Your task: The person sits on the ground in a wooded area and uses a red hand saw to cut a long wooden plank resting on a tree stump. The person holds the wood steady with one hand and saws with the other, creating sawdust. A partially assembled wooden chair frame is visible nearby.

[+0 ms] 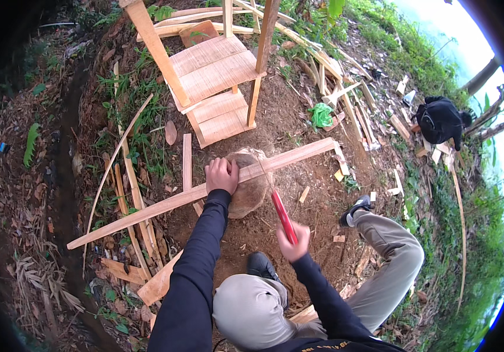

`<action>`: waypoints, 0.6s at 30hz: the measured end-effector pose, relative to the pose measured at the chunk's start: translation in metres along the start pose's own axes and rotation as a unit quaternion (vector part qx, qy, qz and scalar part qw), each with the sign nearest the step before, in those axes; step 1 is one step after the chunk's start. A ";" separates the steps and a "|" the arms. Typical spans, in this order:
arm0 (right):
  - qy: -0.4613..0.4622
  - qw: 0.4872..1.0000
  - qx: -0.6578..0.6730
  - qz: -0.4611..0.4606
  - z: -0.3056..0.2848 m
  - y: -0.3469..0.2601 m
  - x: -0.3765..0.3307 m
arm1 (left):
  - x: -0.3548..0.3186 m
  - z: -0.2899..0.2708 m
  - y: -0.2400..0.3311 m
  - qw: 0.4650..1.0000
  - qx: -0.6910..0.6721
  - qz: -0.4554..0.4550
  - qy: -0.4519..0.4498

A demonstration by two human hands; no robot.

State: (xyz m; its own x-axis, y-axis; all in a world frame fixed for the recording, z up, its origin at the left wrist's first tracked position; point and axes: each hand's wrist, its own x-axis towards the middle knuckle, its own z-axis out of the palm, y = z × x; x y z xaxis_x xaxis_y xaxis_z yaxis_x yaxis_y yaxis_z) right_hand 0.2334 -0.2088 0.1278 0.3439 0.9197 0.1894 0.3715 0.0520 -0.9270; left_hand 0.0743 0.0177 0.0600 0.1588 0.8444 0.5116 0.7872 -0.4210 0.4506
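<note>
My left hand (221, 175) presses down on a long pale wooden plank (146, 210) where it lies across a round log stump (251, 189). In my right hand (293, 242) I grip the red handle of a hand saw (282, 214). Its thin blade runs up to the plank just right of my left hand, over the stump. The plank stretches from the lower left ground to the upper right. Both forearms wear dark sleeves. My knees in grey trousers are bent below the stump.
A half-built wooden frame with slatted shelves (214, 73) stands beyond the stump. Loose planks and offcuts (346, 88) litter the dirt to the right, with a green rag (321, 114) and a black bag (440, 120). Grass and thin strips (129, 176) lie at left.
</note>
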 end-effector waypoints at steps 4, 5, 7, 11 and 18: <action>-0.034 0.998 -0.042 0.032 -0.052 -0.006 -0.096 | -0.001 0.002 0.002 1.000 -0.007 -0.001 0.007; -0.012 0.999 -0.050 0.018 -0.056 -0.007 -0.111 | 0.000 0.002 0.004 1.000 -0.009 0.003 0.011; -0.016 0.998 -0.057 0.025 -0.054 -0.006 -0.115 | -0.004 0.002 0.003 1.000 -0.016 -0.008 -0.009; -0.005 0.999 -0.027 0.031 -0.015 0.008 -0.037 | 0.002 0.002 0.003 1.000 -0.012 0.004 -0.006; -0.013 0.999 -0.016 0.029 -0.004 0.001 -0.009 | -0.001 0.001 -0.004 1.000 0.009 0.004 0.006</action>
State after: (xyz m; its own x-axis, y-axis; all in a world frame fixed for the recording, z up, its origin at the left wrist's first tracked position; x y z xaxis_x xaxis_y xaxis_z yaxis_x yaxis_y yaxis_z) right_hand 0.2343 -0.2184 0.1269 0.3425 0.9308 0.1275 0.3797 -0.0130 -0.9250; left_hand 0.0715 0.0188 0.0565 0.1589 0.8366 0.5243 0.7964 -0.4225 0.4327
